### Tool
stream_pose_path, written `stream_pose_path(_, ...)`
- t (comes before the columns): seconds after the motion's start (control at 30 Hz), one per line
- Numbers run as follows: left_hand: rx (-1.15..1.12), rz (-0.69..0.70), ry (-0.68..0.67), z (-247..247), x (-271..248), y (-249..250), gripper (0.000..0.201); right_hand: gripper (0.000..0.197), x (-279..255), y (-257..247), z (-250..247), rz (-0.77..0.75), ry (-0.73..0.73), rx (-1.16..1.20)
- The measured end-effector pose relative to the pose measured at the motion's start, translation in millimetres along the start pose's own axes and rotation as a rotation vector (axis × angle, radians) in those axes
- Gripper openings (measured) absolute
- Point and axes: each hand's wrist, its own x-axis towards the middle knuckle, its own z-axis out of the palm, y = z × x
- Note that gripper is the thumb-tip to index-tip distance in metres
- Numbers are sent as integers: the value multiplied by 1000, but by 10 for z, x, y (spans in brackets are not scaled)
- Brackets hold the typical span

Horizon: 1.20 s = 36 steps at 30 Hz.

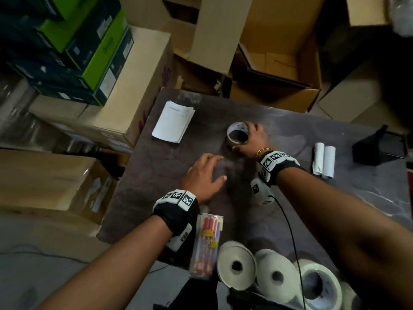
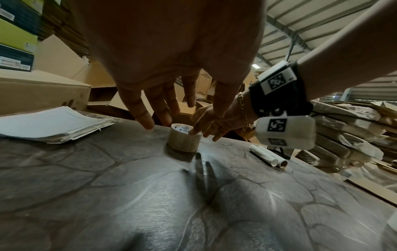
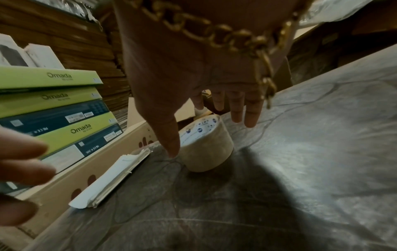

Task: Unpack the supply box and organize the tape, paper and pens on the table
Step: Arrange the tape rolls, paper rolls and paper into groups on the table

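Centrally on table [image 1: 156, 175]: right hand [image 1: 252, 142] spread over tape roll [image 1: 237, 127], thumb beside it, seemingly touching rather than gripping; left hand [image 1: 204, 175] nearby, fingers apart, holding nothing.

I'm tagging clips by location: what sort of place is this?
Probably a warehouse or stockroom: stacked brown cardboard cartons, piled green-and-navy product boxes and a corrugated metal roof overhead.

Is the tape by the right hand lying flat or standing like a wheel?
Lying flat. The tape rests on the table, hole facing up.
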Motion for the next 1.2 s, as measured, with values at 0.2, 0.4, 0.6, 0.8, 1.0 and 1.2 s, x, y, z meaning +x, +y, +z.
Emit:
stream_pose_path(0.2, -4, 7, -15, -68, -28, -130, 57, 105, 166, -100, 110, -6, -24, -28)
stream_pose_path(0.4, -15, 9, -46, 9, -29, -39, 58, 100, -254, 63, -126, -30, -30, 4)
stream_pose_path(0.6, -41, 92, -102, 440, -27, 601, 55, 103, -1370, 834, -535, -15, -1, -34)
stream_pose_path(0.8, -15, 187, -145, 1045, -300, 1342, 55, 96, -2296, 1828, -675, 137, -2, -134)
stream_pose_path(1.0, 78, 168, -157, 1529, -764, 1794, 55, 99, -2716, 2366, -608, 141, -16, -182)
stream_pose_path(1.2, 161, 154, -156, 1737, -1124, 1998, 54, 99, -2842, 2426, -529, 41, -73, -193)
